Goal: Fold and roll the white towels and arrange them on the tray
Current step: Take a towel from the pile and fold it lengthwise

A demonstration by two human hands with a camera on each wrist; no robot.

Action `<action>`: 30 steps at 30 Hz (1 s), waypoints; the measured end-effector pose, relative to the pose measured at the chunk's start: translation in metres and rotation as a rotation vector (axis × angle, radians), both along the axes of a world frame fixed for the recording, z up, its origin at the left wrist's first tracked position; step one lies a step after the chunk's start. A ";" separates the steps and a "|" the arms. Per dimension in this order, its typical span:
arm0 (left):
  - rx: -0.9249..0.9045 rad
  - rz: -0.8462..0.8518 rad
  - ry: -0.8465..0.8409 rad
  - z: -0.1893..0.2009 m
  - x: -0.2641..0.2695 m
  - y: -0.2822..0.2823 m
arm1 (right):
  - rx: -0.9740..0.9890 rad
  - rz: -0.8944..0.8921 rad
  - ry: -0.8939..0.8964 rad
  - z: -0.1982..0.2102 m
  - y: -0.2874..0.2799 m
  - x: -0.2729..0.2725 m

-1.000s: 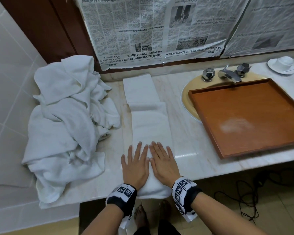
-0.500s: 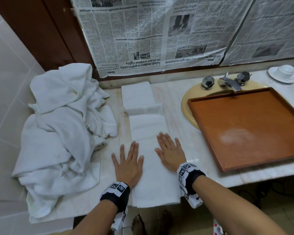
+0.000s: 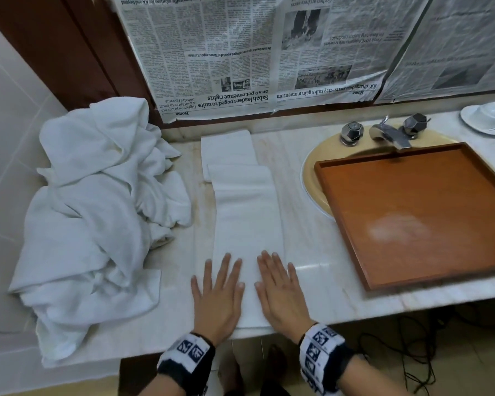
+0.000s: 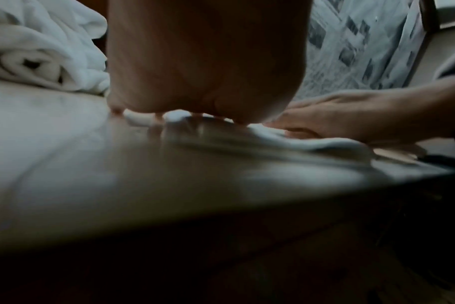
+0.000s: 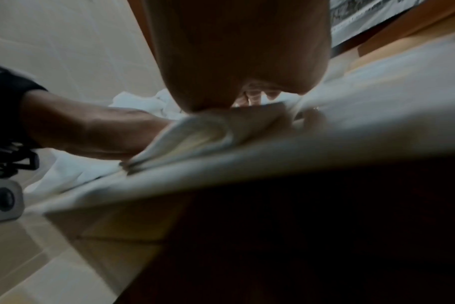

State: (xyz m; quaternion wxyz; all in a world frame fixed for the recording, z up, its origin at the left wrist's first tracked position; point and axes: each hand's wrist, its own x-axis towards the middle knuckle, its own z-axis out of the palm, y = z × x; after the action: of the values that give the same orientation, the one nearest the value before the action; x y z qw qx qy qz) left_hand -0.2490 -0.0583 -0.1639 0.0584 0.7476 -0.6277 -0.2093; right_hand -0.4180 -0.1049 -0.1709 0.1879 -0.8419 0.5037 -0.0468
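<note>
A white towel (image 3: 246,212), folded into a long narrow strip, lies on the marble counter (image 3: 306,238) and runs from the front edge to the back wall. My left hand (image 3: 216,292) presses flat on its near left edge, fingers straight. My right hand (image 3: 280,290) lies flat on its near right edge, also with straight fingers. Both hands sit close together near the counter's front. A brown wooden tray (image 3: 423,212) rests over the sink at the right, with nothing in it. In the left wrist view the right hand (image 4: 351,121) lies on the towel (image 4: 312,139).
A heap of crumpled white towels (image 3: 97,218) fills the counter's left end against the tiled wall. Behind the tray stand a chrome tap (image 3: 389,132) and a white cup on a saucer (image 3: 489,117). Newspaper (image 3: 255,52) covers the wall behind. Black cables (image 3: 412,352) lie on the floor below.
Both hands slid apart on the towel's near end half a second ago, then came back closer together and nearer the front edge. The towel strip now lies flatter.
</note>
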 end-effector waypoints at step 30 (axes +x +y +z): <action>-0.180 0.015 0.078 0.010 0.013 0.042 | 0.008 -0.129 0.065 0.023 0.025 -0.041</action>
State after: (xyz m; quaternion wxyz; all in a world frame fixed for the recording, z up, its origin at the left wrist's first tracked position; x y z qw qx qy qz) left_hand -0.2358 -0.0160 -0.1536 0.1513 0.7351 -0.6357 -0.1806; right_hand -0.4586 -0.0804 -0.1479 0.1713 -0.8081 0.5629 -0.0293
